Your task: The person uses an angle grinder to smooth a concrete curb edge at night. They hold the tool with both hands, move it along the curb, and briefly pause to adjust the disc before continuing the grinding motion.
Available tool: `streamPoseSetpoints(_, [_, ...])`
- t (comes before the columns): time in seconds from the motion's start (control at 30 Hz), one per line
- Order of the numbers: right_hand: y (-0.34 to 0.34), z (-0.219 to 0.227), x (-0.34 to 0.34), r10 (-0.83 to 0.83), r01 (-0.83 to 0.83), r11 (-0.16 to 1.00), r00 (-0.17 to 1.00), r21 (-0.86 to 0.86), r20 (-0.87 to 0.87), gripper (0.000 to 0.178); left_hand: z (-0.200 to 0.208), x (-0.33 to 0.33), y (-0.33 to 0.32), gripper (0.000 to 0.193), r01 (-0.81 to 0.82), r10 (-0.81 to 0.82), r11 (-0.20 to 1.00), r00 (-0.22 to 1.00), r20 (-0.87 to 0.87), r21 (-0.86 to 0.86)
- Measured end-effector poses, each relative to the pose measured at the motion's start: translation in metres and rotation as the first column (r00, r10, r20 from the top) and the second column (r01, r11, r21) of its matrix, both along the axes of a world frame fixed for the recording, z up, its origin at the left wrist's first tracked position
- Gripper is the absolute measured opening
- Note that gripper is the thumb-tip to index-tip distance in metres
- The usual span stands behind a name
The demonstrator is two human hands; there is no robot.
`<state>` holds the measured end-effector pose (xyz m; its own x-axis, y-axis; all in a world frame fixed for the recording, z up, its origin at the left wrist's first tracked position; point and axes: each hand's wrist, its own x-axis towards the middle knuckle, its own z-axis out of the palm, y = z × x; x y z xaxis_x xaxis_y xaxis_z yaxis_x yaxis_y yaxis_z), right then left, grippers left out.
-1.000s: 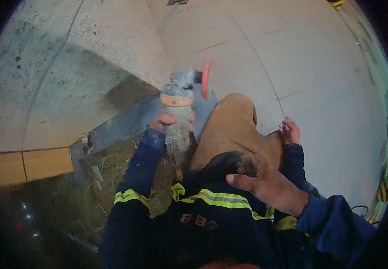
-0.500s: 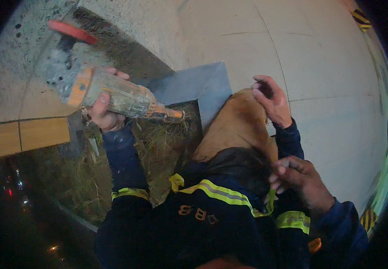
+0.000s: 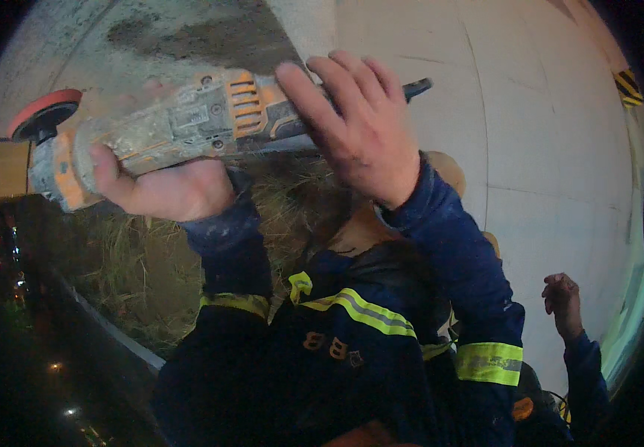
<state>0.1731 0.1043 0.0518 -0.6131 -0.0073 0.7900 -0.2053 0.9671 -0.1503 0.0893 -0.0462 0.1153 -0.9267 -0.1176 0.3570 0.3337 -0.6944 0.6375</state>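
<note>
— Well, how did that angle grinder [image 3: 188,127] look to handle?

— Heavy and rigid, I'd judge, its body caked in pale dust that might make it slippery. It was held up high in front of the person, lying almost level, with the red disc [image 3: 43,115] at the far left end over the concrete paving [image 3: 545,149]. The thick barrel behind the head seemed the sound place to grip, with a second hold nearer the tail.

— And the left hand [image 3: 162,186]?

— Closed around the barrel from underneath, fingers curled up over the far side, carrying the weight.

— The right hand [image 3: 359,127]?

— Fingers spread and laid over the rear of the body, resting on it more than clamping; I couldn't tell whether the thumb wrapped beneath.

— Anything else?

— Another person's hand [image 3: 564,298] hung loosely curled, empty, at the lower right, beside dry grass [image 3: 143,268].
</note>
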Motion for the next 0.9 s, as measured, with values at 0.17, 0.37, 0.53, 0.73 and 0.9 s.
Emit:
streamPoseSetpoints(0.17, [0.006, 0.023, -0.049, -0.074, 0.061, 0.996, 0.976, 0.069, 0.204, 0.056, -0.031, -0.06, -0.009, 0.066, 0.547, -0.486, 0.816, 0.825, -0.288, 0.188])
streamPoseSetpoints(0.37, [0.021, -0.037, -0.042, -0.033, 0.033, 0.999, 0.917, 0.008, 0.399, 0.04, -0.111, -0.069, 0.003, 0.059, 0.515, -0.528, 0.82, 0.849, -0.016, 0.249])
streamPoseSetpoints(0.53, [-0.003, -0.105, -0.037, -0.128, 0.084, 0.992, 0.723, 0.097, 0.679, 0.058, -0.218, -0.066, 0.01, 0.036, 0.256, -0.44, 0.892, 0.684, 0.582, 0.373])
streamPoseSetpoints(0.73, [0.037, -0.183, -0.037, 0.197, 0.037, 0.968, 0.494, -0.247, 0.847, 0.061, -0.285, -0.045, 0.026, 0.03, 0.238, -0.366, 0.93, 0.57, 0.735, 0.279])
streamPoseSetpoints(0.9, [0.034, -0.206, -0.025, 0.182, 0.039, 0.976, 0.401, -0.215, 0.898, 0.061, -0.318, -0.034, 0.01, 0.032, 0.323, -0.429, 0.893, 0.402, 0.809, 0.314])
